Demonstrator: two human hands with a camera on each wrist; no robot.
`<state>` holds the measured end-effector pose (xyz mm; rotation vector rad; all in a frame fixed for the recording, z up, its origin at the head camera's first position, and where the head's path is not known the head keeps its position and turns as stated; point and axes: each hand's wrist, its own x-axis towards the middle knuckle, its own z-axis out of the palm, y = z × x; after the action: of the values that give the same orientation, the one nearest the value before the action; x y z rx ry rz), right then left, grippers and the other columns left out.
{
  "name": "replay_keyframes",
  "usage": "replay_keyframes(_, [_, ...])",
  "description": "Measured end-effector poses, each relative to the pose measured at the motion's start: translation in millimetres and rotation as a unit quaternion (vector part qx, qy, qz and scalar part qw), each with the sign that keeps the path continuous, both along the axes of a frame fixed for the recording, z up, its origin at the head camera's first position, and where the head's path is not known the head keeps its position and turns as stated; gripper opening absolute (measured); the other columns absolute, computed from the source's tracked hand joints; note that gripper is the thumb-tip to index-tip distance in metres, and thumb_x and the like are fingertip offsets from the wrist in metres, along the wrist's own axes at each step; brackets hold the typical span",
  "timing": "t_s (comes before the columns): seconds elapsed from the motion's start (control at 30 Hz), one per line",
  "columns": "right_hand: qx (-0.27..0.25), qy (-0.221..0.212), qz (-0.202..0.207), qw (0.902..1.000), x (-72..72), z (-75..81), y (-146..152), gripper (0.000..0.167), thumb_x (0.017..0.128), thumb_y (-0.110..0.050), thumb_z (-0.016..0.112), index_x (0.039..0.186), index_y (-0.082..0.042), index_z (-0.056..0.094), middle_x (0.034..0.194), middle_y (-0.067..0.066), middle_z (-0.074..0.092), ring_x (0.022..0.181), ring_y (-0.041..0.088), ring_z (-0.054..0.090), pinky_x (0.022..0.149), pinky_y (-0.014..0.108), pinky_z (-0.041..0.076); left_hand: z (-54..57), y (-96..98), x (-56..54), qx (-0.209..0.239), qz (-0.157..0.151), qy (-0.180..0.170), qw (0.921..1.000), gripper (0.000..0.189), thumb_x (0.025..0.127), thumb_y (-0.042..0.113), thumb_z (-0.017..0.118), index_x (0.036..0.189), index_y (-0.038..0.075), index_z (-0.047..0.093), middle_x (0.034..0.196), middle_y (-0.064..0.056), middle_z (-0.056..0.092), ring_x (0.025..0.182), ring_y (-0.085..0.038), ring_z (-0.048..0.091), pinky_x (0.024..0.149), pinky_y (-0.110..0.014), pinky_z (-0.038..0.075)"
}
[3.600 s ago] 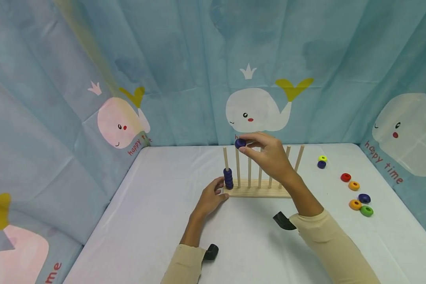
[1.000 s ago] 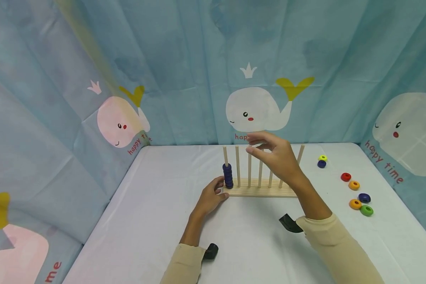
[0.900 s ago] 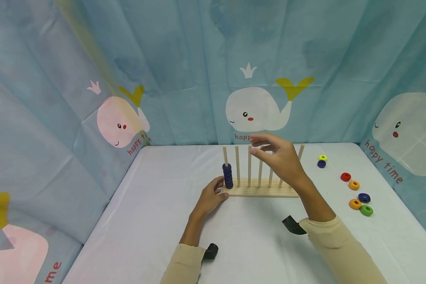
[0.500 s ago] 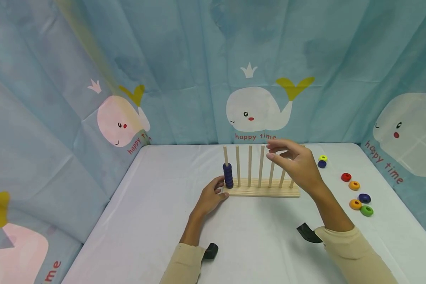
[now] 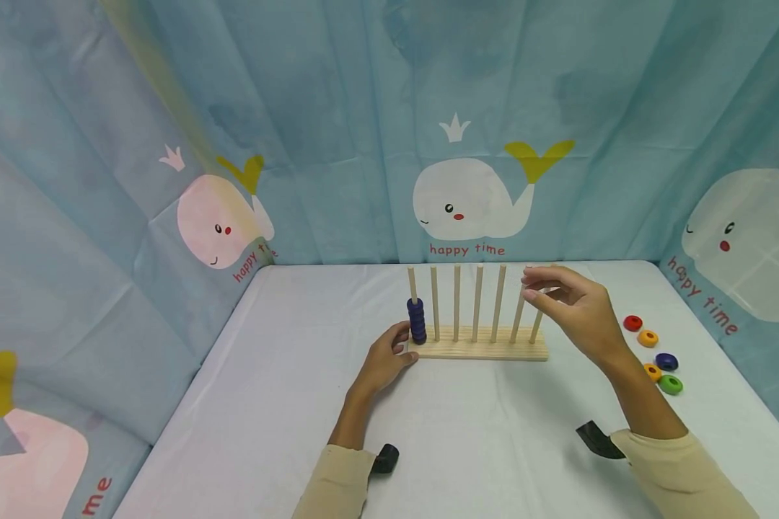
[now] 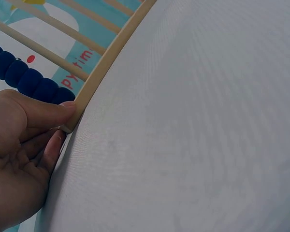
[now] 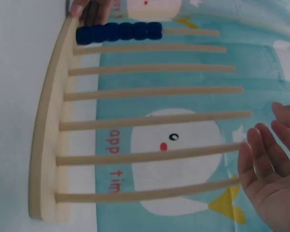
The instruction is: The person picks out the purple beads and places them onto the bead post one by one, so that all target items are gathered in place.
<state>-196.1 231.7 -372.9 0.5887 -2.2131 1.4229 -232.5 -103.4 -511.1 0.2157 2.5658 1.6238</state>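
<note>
A wooden peg stand (image 5: 477, 346) has a row of upright pegs on a flat base. Dark blue beads (image 5: 417, 321) are stacked on its leftmost peg, and the other pegs carry nothing. At the base's left end my left hand (image 5: 381, 362) grips the corner, with the thumb (image 6: 50, 113) on the wood in the left wrist view. My right hand (image 5: 578, 311) is raised by the tops of the rightmost pegs, fingers loosely bent and nothing in them. In the right wrist view the fingers (image 7: 266, 150) are close to two peg ends; touching cannot be told.
On the right of the white table (image 5: 285, 389) lie a red bead (image 5: 632, 323), an orange bead (image 5: 648, 339), a blue bead (image 5: 666, 362), another orange bead (image 5: 652, 372) and a green bead (image 5: 671, 385). A whale-print curtain (image 5: 337, 144) stands behind the table.
A blue bead left my right hand and joined the stack on the leftmost peg. That hand then moved right, now covering the yellow and blue beads at the back. My left hand stayed put.
</note>
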Motion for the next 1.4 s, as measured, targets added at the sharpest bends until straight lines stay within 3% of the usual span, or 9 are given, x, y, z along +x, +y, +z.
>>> replay_keyframes(0.17, [-0.004, -0.02, -0.008, 0.9998, 4.5, -7.1, 15, 0.034, 0.097, 0.002, 0.074, 0.13, -0.002, 0.071, 0.117, 0.001, 0.073, 0.104, 0.003, 0.069, 0.091, 0.008, 0.056, 0.2, -0.1, 0.5, 0.002, 0.001, -0.002, 1.0, 0.066, 0.098, 0.009, 0.074, 0.159, 0.013, 0.048, 0.152, -0.013, 0.059, 0.142, -0.03, 0.056, 0.121, -0.043, 0.047])
replay_keyframes(0.33, [-0.008, -0.029, -0.016, 0.9994, 7.4, -14.8, 29, 0.033, 0.097, 0.003, 0.074, 0.13, 0.0, 0.071, 0.117, 0.003, 0.072, 0.106, 0.004, 0.069, 0.093, 0.008, 0.056, 1.1, 0.1, 0.9, 0.0, 0.002, -0.003, 1.0, 0.067, 0.098, 0.01, 0.074, 0.159, 0.013, 0.048, 0.151, -0.013, 0.059, 0.141, -0.03, 0.057, 0.12, -0.043, 0.048])
replay_keyframes(0.7, [0.017, -0.037, -0.073, 0.9965, 15.1, -33.4, 61, 0.035, 0.096, 0.0, 0.076, 0.131, 0.001, 0.071, 0.116, -0.009, 0.074, 0.104, -0.003, 0.067, 0.089, 0.003, 0.052, 1.9, 0.6, 0.8, -0.002, 0.002, -0.005, 1.0, 0.067, 0.097, 0.008, 0.075, 0.159, 0.013, 0.049, 0.151, -0.013, 0.06, 0.141, -0.03, 0.057, 0.12, -0.043, 0.049])
replay_keyframes(1.13, [0.05, -0.086, -0.158, 0.9825, 18.4, -51.5, 102, 0.038, 0.101, -0.016, 0.075, 0.135, -0.002, 0.069, 0.109, -0.024, 0.07, 0.103, -0.013, 0.06, 0.089, -0.004, 0.044, 0.3, -0.3, 1.2, 0.001, 0.001, -0.001, 1.0, 0.066, 0.097, 0.009, 0.075, 0.158, 0.012, 0.049, 0.151, -0.014, 0.06, 0.141, -0.031, 0.057, 0.12, -0.044, 0.049])
replay_keyframes(1.4, [0.051, -0.111, -0.186, 0.9749, 22.6, -61.0, 128, 0.042, 0.102, -0.022, 0.073, 0.137, 0.0, 0.066, 0.108, -0.033, 0.065, 0.099, -0.018, 0.059, 0.08, -0.003, 0.048, 1.9, -0.1, 1.4, 0.003, 0.002, -0.004, 1.0, 0.066, 0.098, 0.011, 0.074, 0.158, 0.013, 0.049, 0.151, -0.014, 0.06, 0.14, -0.032, 0.057, 0.12, -0.045, 0.048])
